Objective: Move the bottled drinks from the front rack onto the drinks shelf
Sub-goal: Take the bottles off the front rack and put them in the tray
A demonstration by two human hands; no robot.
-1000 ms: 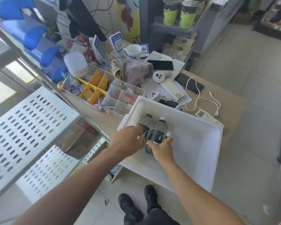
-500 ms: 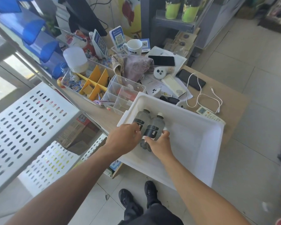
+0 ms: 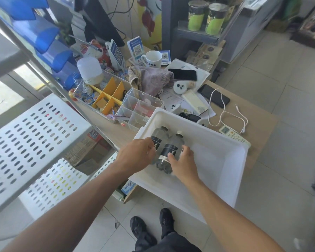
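Two clear plastic bottled drinks with dark labels lie side by side in the near left corner of a white plastic tub (image 3: pixel 225 179) that sits on the edge of a light wooden desk (image 3: pixel 258 128). The left bottle with the dark cap (image 3: pixel 159 136) and the right bottle with the white cap (image 3: pixel 172 148) touch along their sides, caps pointing away from the person.

The left hand (image 3: pixel 136 155) comes over the tub's left rim and its fingers curl against the left bottle's labelled middle; it seems to grip it, though the fingertips are hidden behind the knuckles. The right hand (image 3: pixel 183 163) lies on the right bottle's lower half, thumb across the label's base and fingers wrapped round its far side, holding it.

Behind the tub stand a clear compartment box (image 3: pixel 140 110), a crumpled grey-pink cloth (image 3: pixel 151 79), a white mug (image 3: pixel 152 59) and a black phone (image 3: pixel 183 74). A white perforated metal shelf (image 3: pixel 25 135) stands to the left.
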